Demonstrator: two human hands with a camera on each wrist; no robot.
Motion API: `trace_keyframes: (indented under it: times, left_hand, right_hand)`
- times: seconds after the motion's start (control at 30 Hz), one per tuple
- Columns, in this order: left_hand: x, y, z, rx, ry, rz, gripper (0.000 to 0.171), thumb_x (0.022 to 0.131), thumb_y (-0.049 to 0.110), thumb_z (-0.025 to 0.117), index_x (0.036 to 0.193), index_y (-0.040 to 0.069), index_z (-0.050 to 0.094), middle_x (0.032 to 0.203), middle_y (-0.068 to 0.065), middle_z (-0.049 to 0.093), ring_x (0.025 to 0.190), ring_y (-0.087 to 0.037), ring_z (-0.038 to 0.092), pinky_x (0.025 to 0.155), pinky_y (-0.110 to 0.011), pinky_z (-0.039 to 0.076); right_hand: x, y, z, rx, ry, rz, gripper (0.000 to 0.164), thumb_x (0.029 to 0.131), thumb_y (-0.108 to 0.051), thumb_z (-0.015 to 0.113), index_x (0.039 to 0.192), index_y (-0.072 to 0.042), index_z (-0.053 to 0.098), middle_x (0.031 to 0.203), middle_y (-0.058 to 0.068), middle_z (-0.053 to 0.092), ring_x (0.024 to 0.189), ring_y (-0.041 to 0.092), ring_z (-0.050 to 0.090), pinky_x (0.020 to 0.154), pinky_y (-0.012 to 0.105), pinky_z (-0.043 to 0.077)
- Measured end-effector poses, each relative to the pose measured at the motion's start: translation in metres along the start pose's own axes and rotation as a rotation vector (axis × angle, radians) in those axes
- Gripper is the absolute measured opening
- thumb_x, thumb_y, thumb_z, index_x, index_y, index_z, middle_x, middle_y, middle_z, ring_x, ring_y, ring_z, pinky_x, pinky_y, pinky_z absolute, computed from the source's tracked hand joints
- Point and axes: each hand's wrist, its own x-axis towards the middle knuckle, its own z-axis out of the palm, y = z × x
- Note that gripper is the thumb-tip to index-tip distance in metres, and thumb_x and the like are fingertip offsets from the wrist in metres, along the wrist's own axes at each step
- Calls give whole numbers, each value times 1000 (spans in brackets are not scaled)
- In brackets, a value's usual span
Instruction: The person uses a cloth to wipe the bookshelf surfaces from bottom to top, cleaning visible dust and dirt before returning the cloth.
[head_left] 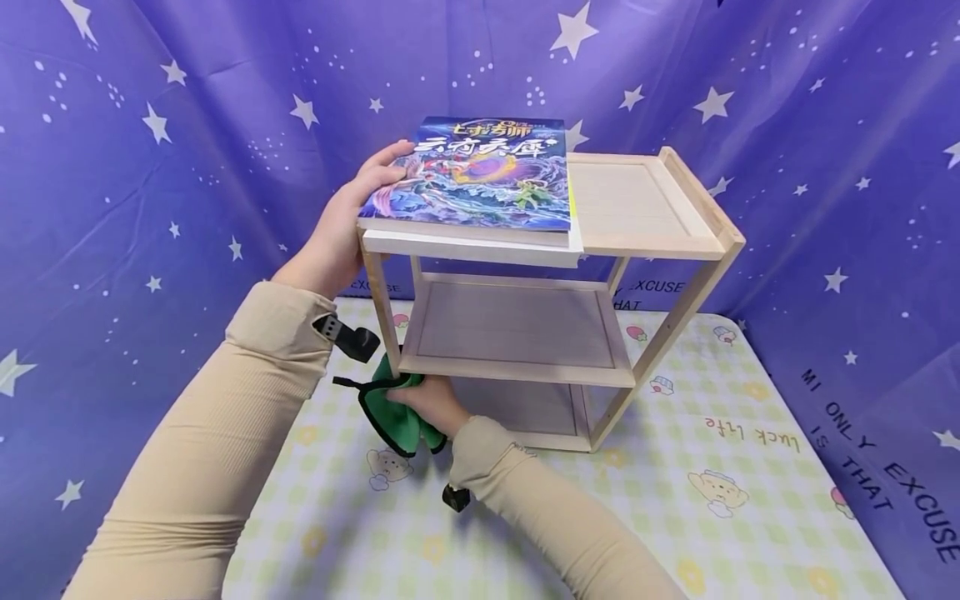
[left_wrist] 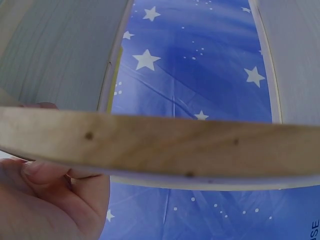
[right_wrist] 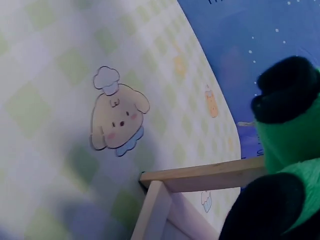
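Note:
A small three-tier wooden shelf (head_left: pixel 517 373) stands on the table, with two stacked books (head_left: pixel 480 179) on the left of its top board. The upper one has a blue illustrated cover. My left hand (head_left: pixel 337 221) grips the shelf's upper left corner, its fingers reaching onto the book's left edge. The left wrist view shows this hand (left_wrist: pixel 65 197) around the wooden leg (left_wrist: pixel 160 145). Lower down, my right hand (head_left: pixel 431 402) holds a green cloth (head_left: pixel 397 421) with black edging around the front left leg. In the right wrist view the cloth (right_wrist: pixel 290 137) hides the fingers.
A checked tablecloth (head_left: pixel 750 467) with cartoon prints covers the table. Purple curtains (head_left: pixel 225 108) with white stars hang behind and on both sides. The shelf's raised right rim (head_left: pixel 701 196) stands beside the bare part of the top board.

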Motion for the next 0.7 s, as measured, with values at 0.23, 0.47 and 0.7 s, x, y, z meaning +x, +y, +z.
trace_keyframes:
  times: [0.23,0.47,0.7]
  left_hand:
    - [1,1,3,-10,-10,9,50,99,34,44,148,41,41,162,9,23,141,-17,34,114,-36,27]
    - [-1,-1,0,-23,-9,14,51,99,33,43,150,38,38,162,8,21,143,-16,32,117,-36,24]
    - [-1,0,0,-28,-16,18,51,99,34,43,150,39,39,163,8,20,143,-18,32,117,-36,24]
  right_hand:
    - [11,-9,-11,0,-203,90,18,68,-3,64,81,-10,54,78,-1,54,67,13,54,62,24,46]
    - [11,-12,-14,23,-323,134,14,68,-1,60,67,-12,51,66,-2,52,57,13,53,56,23,45]
    - [11,-11,-14,10,-323,168,11,68,-3,61,68,-12,54,69,-2,55,59,12,54,57,23,47]
